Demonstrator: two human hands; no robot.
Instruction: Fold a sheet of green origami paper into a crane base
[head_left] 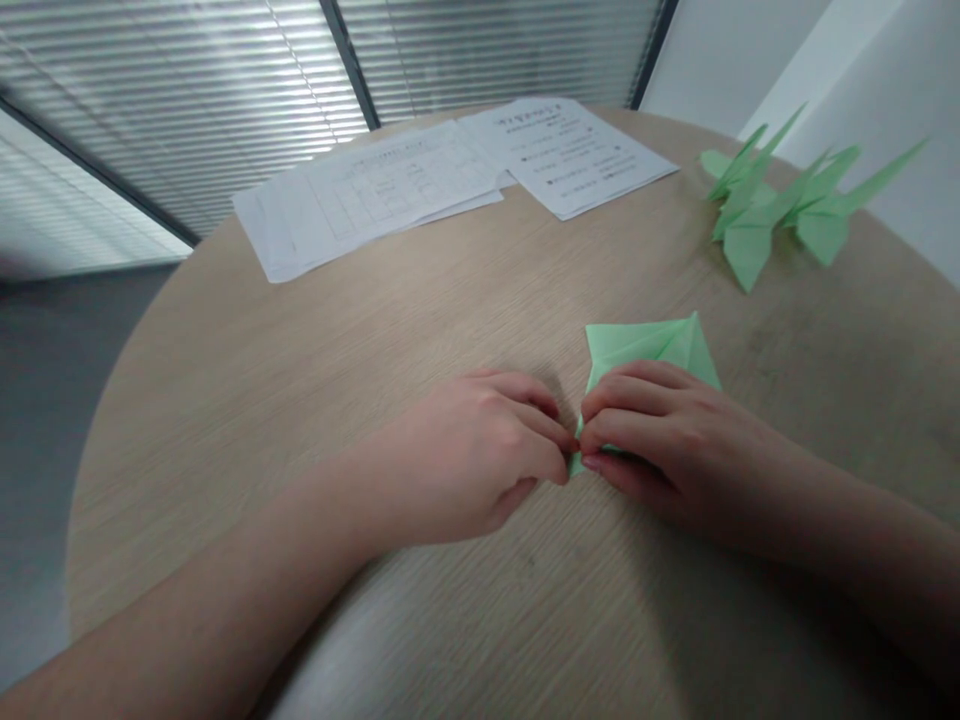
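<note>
A sheet of light green origami paper (637, 343), partly folded with crease lines across it, lies on the round wooden table (360, 340). Its near left corner is pinched between the fingertips of my left hand (487, 455). From the right, my right hand (667, 440) covers the near part of the paper, its fingers closed on the same corner. The two sets of fingertips almost meet there. Both hands hide the lower edge of the paper, so the fold beneath them does not show.
Several folded green paper cranes (748, 225) stand at the back right of the table. Printed sheets (390, 190) lie along the far edge, with another printed page (562, 150) overlapping them. Behind the table are window blinds (480, 50) and a white wall (727, 60).
</note>
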